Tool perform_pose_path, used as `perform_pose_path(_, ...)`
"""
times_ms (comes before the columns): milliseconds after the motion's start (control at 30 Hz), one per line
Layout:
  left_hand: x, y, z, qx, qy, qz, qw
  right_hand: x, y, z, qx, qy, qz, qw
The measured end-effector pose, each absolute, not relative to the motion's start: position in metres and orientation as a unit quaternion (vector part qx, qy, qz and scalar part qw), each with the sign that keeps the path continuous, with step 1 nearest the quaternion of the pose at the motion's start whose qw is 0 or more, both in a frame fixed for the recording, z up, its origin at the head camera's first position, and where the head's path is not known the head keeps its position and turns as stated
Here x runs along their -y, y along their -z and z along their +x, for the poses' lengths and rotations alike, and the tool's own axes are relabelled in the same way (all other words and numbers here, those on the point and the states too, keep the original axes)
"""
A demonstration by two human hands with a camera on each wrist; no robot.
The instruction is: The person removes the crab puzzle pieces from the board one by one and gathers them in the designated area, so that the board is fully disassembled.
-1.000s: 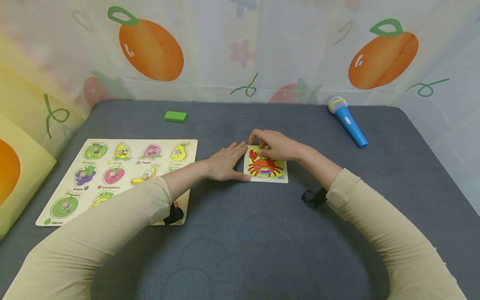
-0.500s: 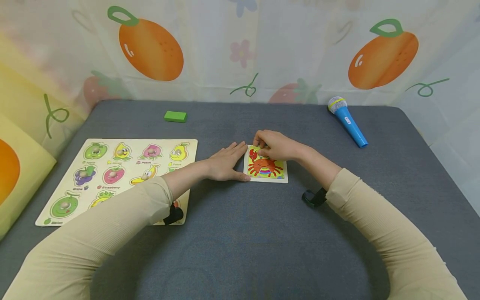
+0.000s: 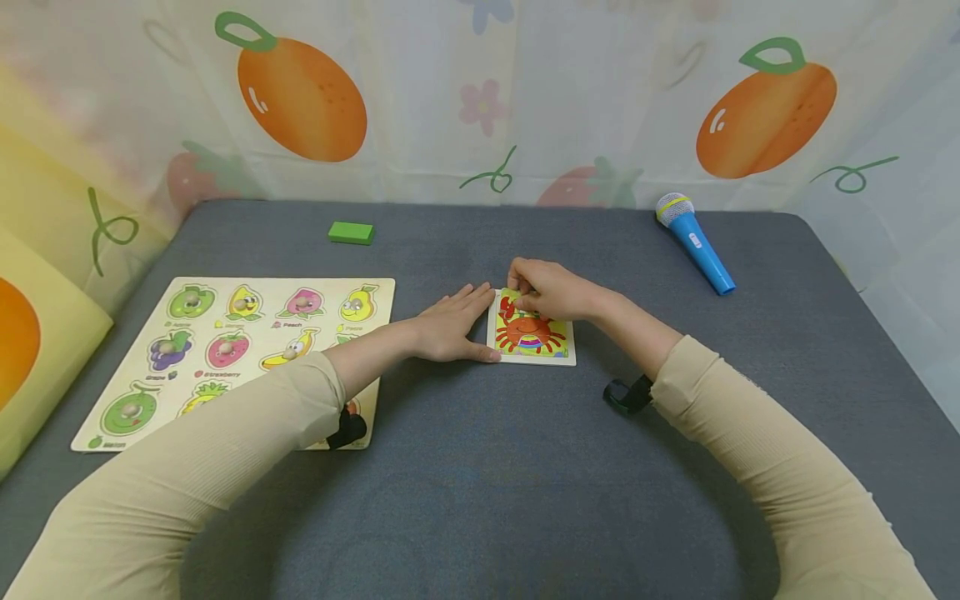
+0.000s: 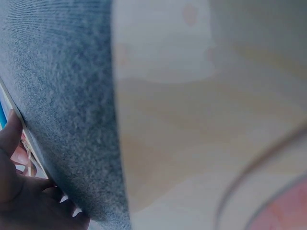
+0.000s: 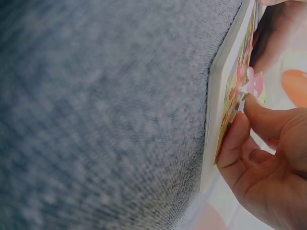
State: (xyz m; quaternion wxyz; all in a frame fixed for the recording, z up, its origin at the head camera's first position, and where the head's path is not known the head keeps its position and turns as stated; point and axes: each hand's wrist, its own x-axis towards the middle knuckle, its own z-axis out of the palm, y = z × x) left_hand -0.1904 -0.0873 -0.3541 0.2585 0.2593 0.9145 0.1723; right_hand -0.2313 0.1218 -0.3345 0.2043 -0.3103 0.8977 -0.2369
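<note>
A small square crab jigsaw puzzle (image 3: 531, 338) with a white frame lies mid-table. My left hand (image 3: 453, 327) rests flat beside it, fingers spread, with the thumb and a fingertip at the frame's left edge. Over the puzzle's far side, my right hand (image 3: 553, 290) has curled fingers and pinches a jigsaw piece (image 3: 508, 301) with a red claw at the upper left. In the right wrist view, the piece's edge (image 5: 242, 95) shows by the thumb tip, tilted up from the picture. The hand hides part of the puzzle's far right corner.
A fruit peg board (image 3: 281, 312) lies on the left, partly under the left forearm. A green block (image 3: 351, 233) sits at the back left, and a blue toy microphone (image 3: 701, 250) lies at the back right. A fruit-print curtain (image 3: 585, 92) hangs behind the table.
The right hand's fingertips have shifted slightly right from the puzzle's far left corner and drawn together on the claw piece, which now looks tilted. The left hand stays in place.
</note>
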Motion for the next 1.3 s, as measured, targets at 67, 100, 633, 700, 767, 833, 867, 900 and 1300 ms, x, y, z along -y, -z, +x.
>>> perform_pose_path(67,0.087,0.354,-0.191,-0.915,-0.171,0.259,0.259,-0.122,0.334,-0.231,-0.896,0.240,-0.311,0.206)
perform_pose_path(100,0.087,0.354,-0.191,-0.915,-0.171,0.259,0.259,-0.122,0.333,-0.231,-0.896,0.241,-0.311,0.207)
perform_pose_path(633,0.086,0.353,-0.191,-0.914,-0.172,0.258,0.262,-0.127,0.333,-0.231,-0.876,0.304,-0.272,0.258)
perform_pose_path(700,0.086,0.352,-0.191,-0.914,-0.171,0.258,0.261,-0.128,0.333,-0.231,-0.870,0.320,-0.261,0.268)
perform_pose_path(767,0.086,0.352,-0.190,-0.915,-0.170,0.258,0.261,-0.129,0.332,-0.230,-0.868,0.330,-0.254,0.272)
perform_pose_path(833,0.086,0.352,-0.190,-0.915,-0.168,0.258,0.261,-0.130,0.332,-0.231,-0.865,0.338,-0.251,0.274)
perform_pose_path(867,0.086,0.352,-0.190,-0.915,-0.167,0.259,0.261,-0.130,0.332,-0.231,-0.863,0.342,-0.250,0.274)
perform_pose_path(900,0.086,0.351,-0.190,-0.915,-0.166,0.259,0.261,-0.130,0.333,-0.231,-0.862,0.345,-0.250,0.274)
perform_pose_path(1300,0.086,0.353,-0.191,-0.917,-0.153,0.259,0.260,-0.132,0.334,-0.230,-0.838,0.395,-0.245,0.287)
